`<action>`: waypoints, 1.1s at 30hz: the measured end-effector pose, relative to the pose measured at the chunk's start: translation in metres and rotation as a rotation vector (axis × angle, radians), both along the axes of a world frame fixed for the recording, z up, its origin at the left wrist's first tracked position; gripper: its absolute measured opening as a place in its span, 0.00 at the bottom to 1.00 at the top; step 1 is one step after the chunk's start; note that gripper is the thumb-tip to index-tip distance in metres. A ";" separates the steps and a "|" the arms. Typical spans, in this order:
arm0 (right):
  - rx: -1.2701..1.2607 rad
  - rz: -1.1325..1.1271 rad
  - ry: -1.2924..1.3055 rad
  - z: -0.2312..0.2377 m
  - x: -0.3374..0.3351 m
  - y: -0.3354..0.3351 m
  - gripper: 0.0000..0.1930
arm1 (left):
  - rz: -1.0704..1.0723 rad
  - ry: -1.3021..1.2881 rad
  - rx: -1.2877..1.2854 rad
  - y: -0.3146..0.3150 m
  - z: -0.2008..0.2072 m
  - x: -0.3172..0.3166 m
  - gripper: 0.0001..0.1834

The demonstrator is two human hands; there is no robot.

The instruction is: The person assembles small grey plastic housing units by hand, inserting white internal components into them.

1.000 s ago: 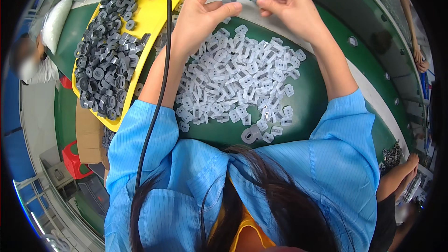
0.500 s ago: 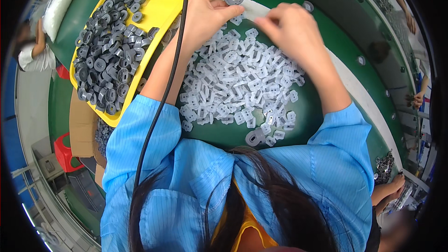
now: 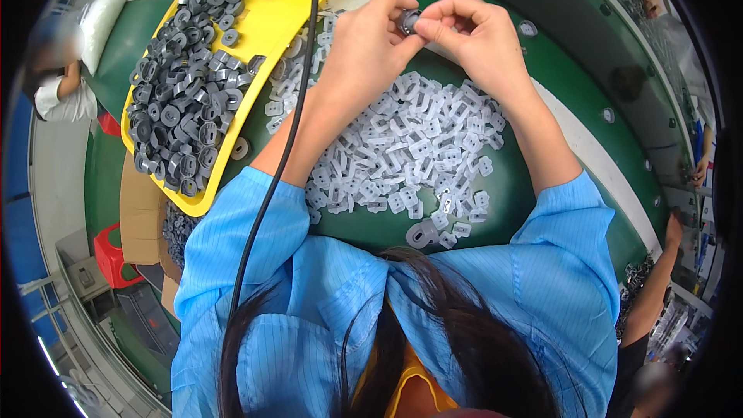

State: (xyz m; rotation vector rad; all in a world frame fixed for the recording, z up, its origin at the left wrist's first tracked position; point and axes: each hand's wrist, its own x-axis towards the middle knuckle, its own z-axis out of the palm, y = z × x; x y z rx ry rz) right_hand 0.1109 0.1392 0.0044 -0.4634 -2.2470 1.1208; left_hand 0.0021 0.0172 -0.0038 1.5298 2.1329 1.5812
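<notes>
Before us stretches a green table (image 3: 507,197) bearing a yellow tray (image 3: 280,17). Right of the tray spreads a heap of whitish pieces (image 3: 410,143); inside the tray lie dark grey caps (image 3: 166,112). Our left hand (image 3: 370,40) and right hand (image 3: 486,45), right of the tray's far end, together pinch one small dark part (image 3: 407,22).

1. Straight ahead, your left hand (image 3: 368,40) and right hand (image 3: 481,37) meet around a small grey part (image 3: 406,23), closing off the middle.
2. Between your forearms, a low, wide pile of translucent pieces (image 3: 418,139) covers the bench (image 3: 509,186); you could pass over it.
3. Right of the pile, you have a bare green strip up to your right forearm.
4. On your left, the raised rim of the loaded yellow tray (image 3: 282,23) blocks low sideways moves.
5. A black cable (image 3: 267,205) crosses your view over the left forearm; its height is unclear.
</notes>
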 end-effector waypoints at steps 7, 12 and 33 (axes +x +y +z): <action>-0.047 -0.035 0.094 0.000 -0.001 -0.003 0.09 | -0.055 -0.111 -0.008 -0.004 0.007 0.009 0.17; -0.454 0.212 -0.044 0.005 0.007 0.006 0.07 | -0.103 0.150 0.005 -0.007 0.004 0.010 0.18; -0.591 0.353 -0.070 0.005 0.006 0.017 0.06 | -0.146 0.270 -0.077 -0.008 0.008 0.009 0.22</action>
